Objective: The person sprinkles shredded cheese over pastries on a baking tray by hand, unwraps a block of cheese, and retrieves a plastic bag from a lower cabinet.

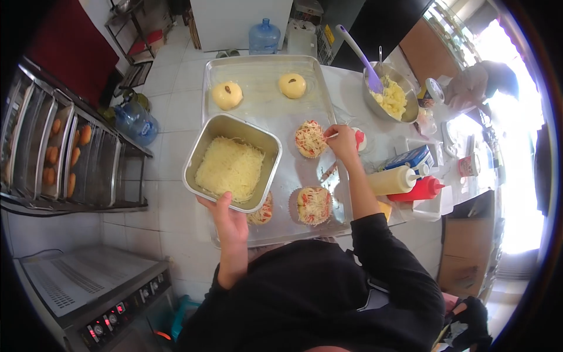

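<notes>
Left, over the tray [261, 67]: left hand [230, 224] grips the pan [271, 158] of shredded cheese [231, 167]!
Right, by a topped bun [309, 139]: right hand [342, 141] pinched closed, contents unclear.

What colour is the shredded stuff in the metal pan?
The shredded stuff is pale yellow, seen in the head view.
</notes>
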`<action>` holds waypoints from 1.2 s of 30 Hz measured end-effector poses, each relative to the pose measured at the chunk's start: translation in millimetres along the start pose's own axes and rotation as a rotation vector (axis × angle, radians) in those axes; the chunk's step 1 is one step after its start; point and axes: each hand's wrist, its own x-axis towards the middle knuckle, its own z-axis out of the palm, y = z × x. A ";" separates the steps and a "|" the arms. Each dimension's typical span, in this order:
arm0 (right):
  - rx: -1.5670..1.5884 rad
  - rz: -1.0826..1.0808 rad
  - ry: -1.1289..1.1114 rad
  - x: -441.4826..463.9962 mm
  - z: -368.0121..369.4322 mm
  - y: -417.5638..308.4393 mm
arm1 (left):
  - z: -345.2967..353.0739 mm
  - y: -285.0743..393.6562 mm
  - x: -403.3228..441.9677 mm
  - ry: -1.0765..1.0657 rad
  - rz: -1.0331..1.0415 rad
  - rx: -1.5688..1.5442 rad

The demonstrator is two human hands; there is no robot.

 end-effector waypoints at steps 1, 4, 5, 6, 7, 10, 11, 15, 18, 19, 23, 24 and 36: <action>0.001 -0.023 0.022 -0.9 -0.7 1.0 | 0.4 -0.1 0.1 -0.001 -0.012 -0.007; 0.078 -0.013 0.004 -0.3 -2.4 2.8 | 2.7 -0.6 -1.8 -0.033 -0.016 -0.001; 0.159 -0.032 -0.035 -0.3 -0.9 6.2 | 3.8 -0.9 -3.8 -0.028 -0.032 0.006; 0.240 -0.057 -0.070 2.2 0.5 6.6 | 5.9 -1.0 -4.1 -0.027 -0.042 0.009; 0.322 -0.084 -0.109 3.8 1.6 7.4 | 7.5 -0.8 -5.1 -0.023 -0.052 0.015; 0.256 -0.022 -0.084 1.9 -3.7 -0.9 | 12.4 -1.2 -8.3 -0.084 -0.030 0.041; 0.190 -0.009 -0.071 -0.2 -8.1 -5.6 | 13.5 -1.7 -9.9 -0.096 -0.021 0.044; 0.114 -0.067 -0.041 0.0 -12.2 -4.5 | 18.3 -9.1 -10.7 -0.121 -0.016 0.030; 0.175 -0.118 -0.040 9.3 -11.7 -7.7 | 15.3 -13.2 -14.6 -0.102 -0.009 0.040; 0.190 -0.094 -0.025 0.3 -16.6 -11.7 | 14.6 -13.2 -18.7 -0.098 -0.038 0.061; 0.357 -0.209 0.003 -35.5 -81.1 -99.1 | 20.5 -18.7 -13.5 -0.170 -0.067 0.152; 0.426 -0.267 -0.043 -46.1 -86.1 -115.3 | 17.1 -22.1 -20.0 -0.158 -0.069 0.171; 0.120 -0.582 -0.335 -98.0 -23.6 -143.8 | 11.0 -35.2 -31.1 -0.243 -0.050 0.272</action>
